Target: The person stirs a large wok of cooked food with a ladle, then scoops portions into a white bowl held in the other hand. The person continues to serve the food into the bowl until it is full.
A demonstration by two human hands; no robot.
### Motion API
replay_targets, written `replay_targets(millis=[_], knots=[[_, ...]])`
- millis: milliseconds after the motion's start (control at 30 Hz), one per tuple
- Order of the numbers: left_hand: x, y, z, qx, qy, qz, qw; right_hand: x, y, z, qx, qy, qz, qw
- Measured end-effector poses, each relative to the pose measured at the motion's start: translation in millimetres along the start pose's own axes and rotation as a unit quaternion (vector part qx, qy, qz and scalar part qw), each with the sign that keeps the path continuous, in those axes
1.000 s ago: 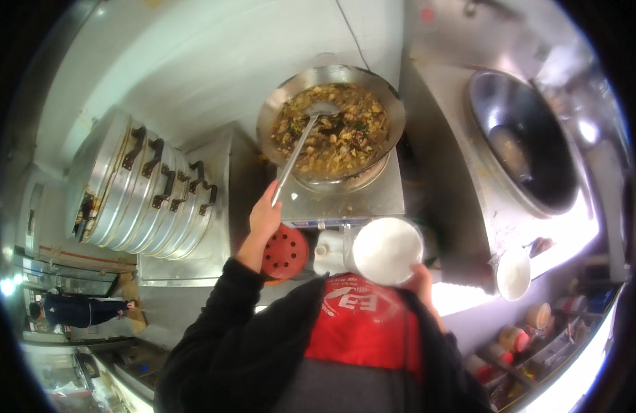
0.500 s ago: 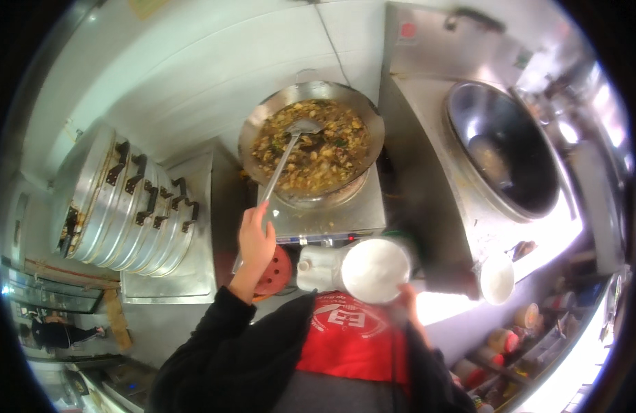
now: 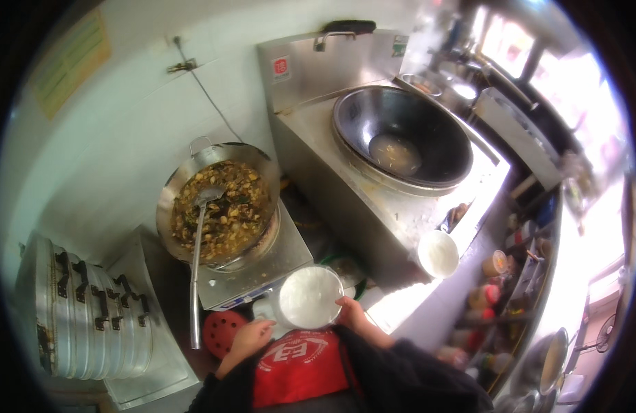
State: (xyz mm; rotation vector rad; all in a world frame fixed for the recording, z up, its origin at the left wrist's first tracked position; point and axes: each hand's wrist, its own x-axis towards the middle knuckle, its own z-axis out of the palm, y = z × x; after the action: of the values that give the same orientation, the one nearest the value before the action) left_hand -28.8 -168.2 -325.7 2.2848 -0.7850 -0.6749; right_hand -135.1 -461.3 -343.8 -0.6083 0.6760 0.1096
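Observation:
My right hand (image 3: 352,314) grips the right rim of a round white bowl (image 3: 310,297) in front of my red apron (image 3: 297,375). Just below and left of the bowl is my left hand (image 3: 252,336), fingers loosely extended and nothing visible in them. A long-handled metal ladle (image 3: 196,289) rests in a wok (image 3: 168,230), its handle hanging over the near rim. Inside the wok is a chunky brown and yellow stew (image 3: 225,224) in liquid.
A large black wok (image 3: 428,148) holding a little liquid sits in the steel stove to the right. Another white bowl (image 3: 438,253) is at the stove's near edge. Stacked metal steamers (image 3: 91,337) stand at left; a red perforated stool (image 3: 221,332) is beside my left hand. Shelved jars (image 3: 483,297) line the right.
My left hand has let go of the ladle and come down toward the bowl. The ladle stays in the wok. My view has turned right; my right hand still holds the bowl.

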Motion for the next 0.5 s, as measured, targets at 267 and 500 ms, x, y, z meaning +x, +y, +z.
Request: replay_targets(millis=[267, 500], knots=[[14.1, -3.5, 5.8, 0.016, -0.058, 0.042, 0.997, 14.0, 11.4, -27.2, 0.004, -0.089, -0.001, 0.996], [16.5, 11.2, 0.7, -0.01, -0.043, 0.012, 0.999, 14.2, 11.3, -30.4, -0.095, -0.104, -0.044, 0.989]])
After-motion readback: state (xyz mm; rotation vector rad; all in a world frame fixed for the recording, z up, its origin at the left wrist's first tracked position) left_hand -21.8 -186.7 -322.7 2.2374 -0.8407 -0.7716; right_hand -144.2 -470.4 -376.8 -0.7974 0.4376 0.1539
